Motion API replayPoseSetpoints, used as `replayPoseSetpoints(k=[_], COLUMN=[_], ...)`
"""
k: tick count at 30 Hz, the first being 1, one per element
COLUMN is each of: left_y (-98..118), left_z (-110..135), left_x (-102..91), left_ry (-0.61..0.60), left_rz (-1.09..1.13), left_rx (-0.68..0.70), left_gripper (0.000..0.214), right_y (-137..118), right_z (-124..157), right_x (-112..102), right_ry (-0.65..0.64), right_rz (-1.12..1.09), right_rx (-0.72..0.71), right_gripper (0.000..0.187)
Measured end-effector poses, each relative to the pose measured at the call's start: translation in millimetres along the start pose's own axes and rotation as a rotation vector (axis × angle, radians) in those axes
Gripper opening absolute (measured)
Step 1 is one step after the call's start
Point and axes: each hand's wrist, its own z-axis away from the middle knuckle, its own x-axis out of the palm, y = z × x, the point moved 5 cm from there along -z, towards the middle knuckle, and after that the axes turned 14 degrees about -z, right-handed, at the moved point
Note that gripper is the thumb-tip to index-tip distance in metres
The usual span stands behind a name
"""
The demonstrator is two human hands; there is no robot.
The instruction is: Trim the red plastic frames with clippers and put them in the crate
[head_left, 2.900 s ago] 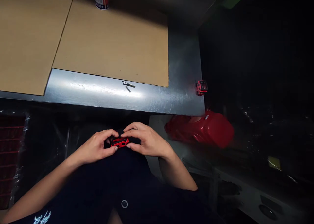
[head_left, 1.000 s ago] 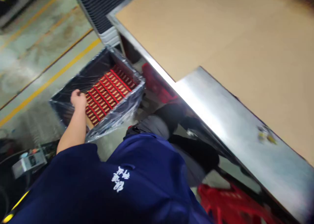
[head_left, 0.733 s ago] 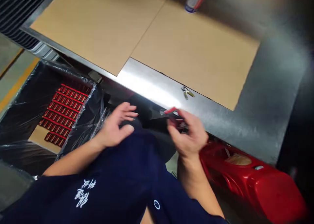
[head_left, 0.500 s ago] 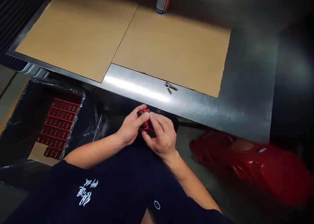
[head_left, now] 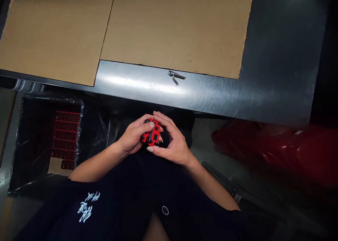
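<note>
Your left hand (head_left: 132, 139) and right hand (head_left: 173, 146) cover most of the small red part (head_left: 152, 135). Red shell (head_left: 280, 149) at right: blurred. Metal bit (head_left: 175, 76) on worktop (head_left: 277, 57): too small to identify.

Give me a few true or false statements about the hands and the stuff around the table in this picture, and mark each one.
1. The left hand and the right hand both hold the small red part. True.
2. A small metal piece lies on the metal table, close to the near edge of the cardboard sheet. True.
3. The small red part rests on the metal table. False: it is held below the table's near edge, over the lap.
4. A plastic-lined bin with rows of red parts stands at the person's left. True.
5. The left hand reaches into the plastic-lined bin. False: it is on the small red part.
</note>
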Motion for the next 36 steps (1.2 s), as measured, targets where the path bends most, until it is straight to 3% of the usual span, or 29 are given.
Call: replayPoseSetpoints(k=[3, 8, 13, 17, 23, 29, 36], left_y=[-1, -5, -7, -5, -8, -3, 1], left_z=[-3, -10, -12, -8, 0, 6, 7], left_x=[-2.3, -15.7, -24.9, -25.0, -24.9, -27.7, -18.7], left_ry=[-0.017, 0.101, 0.118, 0.069, -0.054, -0.072, -0.124], left_rz=[-0.004, 0.001, -0.08, -0.116, -0.251, -0.451, -0.517], left_rx=[0.006, 0.063, 0.062, 0.041, 0.047, 0.091, 0.075], left_gripper=[0.037, 0.026, 0.027, 0.016, 0.036, 0.04, 0.038], right_y=[-3, -7, -8, -11, -10, -5, 0], right_z=[-2, -2, -2, -5, -7, -3, 5], right_x=[1, 0, -2, -3, -5, -11, -13], right_ry=[0.018, 0.043, 0.038, 0.018, 0.013, 0.029, 0.062], right_rz=[-0.013, -0.011, 0.031, 0.083, 0.101, 0.1, 0.025], right_rx=[-0.008, -0.009, -0.013, -0.032, -0.026, -0.021, 0.011], right_gripper=[0.079, 0.079, 0.077, 0.076, 0.073, 0.077, 0.08])
